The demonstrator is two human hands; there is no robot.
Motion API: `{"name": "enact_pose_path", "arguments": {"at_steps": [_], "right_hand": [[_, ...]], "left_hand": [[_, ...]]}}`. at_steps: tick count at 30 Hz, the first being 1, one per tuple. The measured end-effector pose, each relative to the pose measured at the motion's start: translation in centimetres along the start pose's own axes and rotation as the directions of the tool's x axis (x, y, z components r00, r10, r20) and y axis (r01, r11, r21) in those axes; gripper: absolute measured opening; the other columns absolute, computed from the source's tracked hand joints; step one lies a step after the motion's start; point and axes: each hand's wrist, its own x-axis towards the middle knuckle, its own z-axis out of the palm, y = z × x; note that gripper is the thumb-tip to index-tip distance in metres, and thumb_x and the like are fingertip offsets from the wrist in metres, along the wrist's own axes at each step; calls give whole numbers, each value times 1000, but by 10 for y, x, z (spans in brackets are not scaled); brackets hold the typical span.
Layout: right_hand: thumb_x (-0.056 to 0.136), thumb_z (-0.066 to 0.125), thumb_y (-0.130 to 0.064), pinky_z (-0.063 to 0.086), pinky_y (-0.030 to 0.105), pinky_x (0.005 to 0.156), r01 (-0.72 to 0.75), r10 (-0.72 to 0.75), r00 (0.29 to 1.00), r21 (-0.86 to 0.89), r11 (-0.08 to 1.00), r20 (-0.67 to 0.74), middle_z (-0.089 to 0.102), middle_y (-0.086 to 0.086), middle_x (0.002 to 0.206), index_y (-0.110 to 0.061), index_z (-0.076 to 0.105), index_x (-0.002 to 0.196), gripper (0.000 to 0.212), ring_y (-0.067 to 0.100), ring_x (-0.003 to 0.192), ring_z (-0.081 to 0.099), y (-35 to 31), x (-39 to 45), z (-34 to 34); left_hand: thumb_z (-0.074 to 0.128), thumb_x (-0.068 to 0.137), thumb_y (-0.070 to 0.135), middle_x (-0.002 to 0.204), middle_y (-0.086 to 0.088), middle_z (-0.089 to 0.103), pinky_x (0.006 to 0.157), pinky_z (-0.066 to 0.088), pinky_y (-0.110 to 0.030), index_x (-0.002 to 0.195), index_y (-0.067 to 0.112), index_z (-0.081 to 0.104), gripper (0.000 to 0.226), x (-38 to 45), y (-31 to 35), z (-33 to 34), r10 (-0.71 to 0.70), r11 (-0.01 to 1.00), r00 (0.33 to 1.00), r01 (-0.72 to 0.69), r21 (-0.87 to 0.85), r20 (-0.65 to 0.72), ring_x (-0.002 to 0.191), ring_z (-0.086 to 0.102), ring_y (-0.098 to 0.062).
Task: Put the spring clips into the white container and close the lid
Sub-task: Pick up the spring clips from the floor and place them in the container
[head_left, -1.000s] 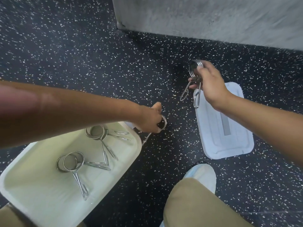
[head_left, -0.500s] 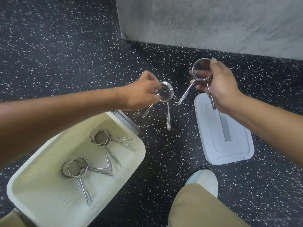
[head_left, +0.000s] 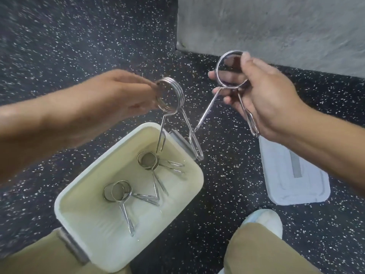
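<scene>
My left hand (head_left: 120, 95) pinches the coil of a metal spring clip (head_left: 171, 99), whose two handles hang down over the far rim of the open white container (head_left: 79, 192). My right hand (head_left: 262, 95) grips a second spring clip (head_left: 230, 69) by its ring and one handle, up in the air to the right of the container. Two more spring clips (head_left: 147, 160) (head_left: 118, 191) lie on the container's floor. Its white lid (head_left: 292, 175) rests flat on the floor to the right, apart from the container.
The floor is black rubber with white speckles. A grey concrete block (head_left: 276, 26) stands at the back right. My knees in tan trousers (head_left: 256, 252) and a white shoe (head_left: 262, 220) sit at the bottom, close to the container and lid.
My left hand picked a clip off the floor beside the container and lifted it above the far rim. My right hand, still holding its clip, shifted slightly. The view moved closer over the container.
</scene>
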Motion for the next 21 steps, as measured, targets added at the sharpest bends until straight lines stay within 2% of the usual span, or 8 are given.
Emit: {"name": "enact_pose_path", "arguments": {"at_steps": [2,6,10,12,14,15,18,21], "right_hand": [[110,36,-31,48,26,58,-10,12,998,-40,999,55,79,14,103,-15,61,110,30,26,77,70,0,-6,20],[110,36,-30,50,27,57,-23,64,977,-199,980,201,79,13,102,-11,60,117,31,27,76,72,13,-18,50],[109,41,-26,55,30,61,56,99,943,-445,894,318,75,15,108,-6,61,116,29,29,78,72,42,-26,73],[108,44,-24,58,33,66,90,148,913,-542,836,380,72,17,110,-6,62,112,27,29,81,71,61,-29,83],[107,45,-26,60,43,73,95,217,880,-604,792,422,70,21,109,-5,62,108,27,33,88,71,79,-33,92],[106,45,-29,59,49,78,100,248,867,-640,762,431,70,21,107,-5,61,105,29,33,87,71,89,-34,98],[104,45,-31,53,55,84,118,303,859,-735,668,413,69,18,98,-6,59,97,29,29,85,68,116,-35,112],[103,43,-29,50,54,84,103,352,863,-808,581,363,66,17,95,-11,55,92,25,37,89,61,141,-29,118]], "left_hand": [[60,70,16,117,5,79,113,41,-33,117,14,72,49,-13,-19,-8,-65,993,998,64,-99,-5,114,72,-9],[63,66,14,114,0,81,110,45,-35,116,14,74,52,-35,-64,-12,-217,960,976,216,-179,12,112,74,-11],[72,48,30,113,3,79,109,46,-36,106,19,77,59,-53,-107,-3,-366,917,930,363,-165,14,109,74,-12],[69,47,38,109,5,73,112,41,-42,85,13,71,46,-59,-124,3,-390,911,921,388,-137,15,107,69,-14],[65,50,38,99,1,57,111,39,-50,83,16,66,40,-59,-137,9,-383,915,924,378,-140,-9,100,55,-13],[64,52,37,97,-1,53,108,40,-46,83,14,68,38,-58,-143,12,-380,918,924,371,-140,-38,97,51,-13],[62,76,26,82,0,50,75,37,-25,69,4,66,23,-55,-153,24,-349,937,934,350,-6,-74,90,45,-19],[54,84,27,75,-1,47,61,28,-29,59,14,53,28,-51,-156,33,-366,921,926,375,102,-93,80,39,-21]]}}
